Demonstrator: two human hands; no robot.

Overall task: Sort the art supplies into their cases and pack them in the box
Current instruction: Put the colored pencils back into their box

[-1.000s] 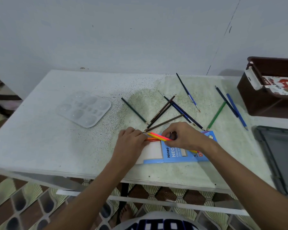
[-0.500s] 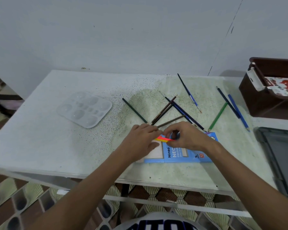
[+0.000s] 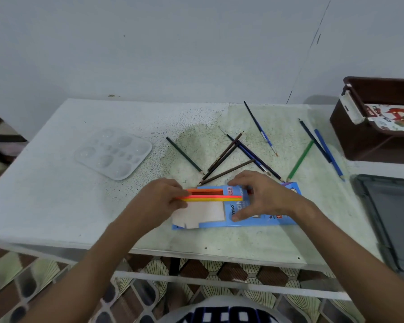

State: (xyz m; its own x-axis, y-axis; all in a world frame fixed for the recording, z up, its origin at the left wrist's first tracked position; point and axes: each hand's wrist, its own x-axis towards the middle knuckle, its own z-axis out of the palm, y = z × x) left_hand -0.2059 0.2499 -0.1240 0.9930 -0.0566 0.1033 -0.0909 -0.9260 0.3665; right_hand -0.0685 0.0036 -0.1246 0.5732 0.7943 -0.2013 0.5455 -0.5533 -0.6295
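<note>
A blue pencil case (image 3: 264,219) lies flat near the table's front edge, its flap open at the left. My left hand (image 3: 160,201) grips the ends of orange, red and yellow pencils (image 3: 210,197) that lie level and reach into the case's open end. My right hand (image 3: 260,195) presses down on the case, thumb at its front side and fingers at the back. Behind the case several brown, dark and blue pencils (image 3: 229,157) lie crossed. A thin paintbrush (image 3: 261,130) lies further back. The brown box (image 3: 373,122) stands at the right.
A clear paint palette (image 3: 113,152) rests at the left of the table. A green pencil (image 3: 300,160) and two blue pencils (image 3: 324,148) lie at the right. A dark grey lid (image 3: 392,220) sits by the right edge. A printed packet (image 3: 392,120) is inside the box.
The bright pencils have turned from a slant to level and slid right toward the case's opening. My left hand moved right with them; my right hand spread over the case.
</note>
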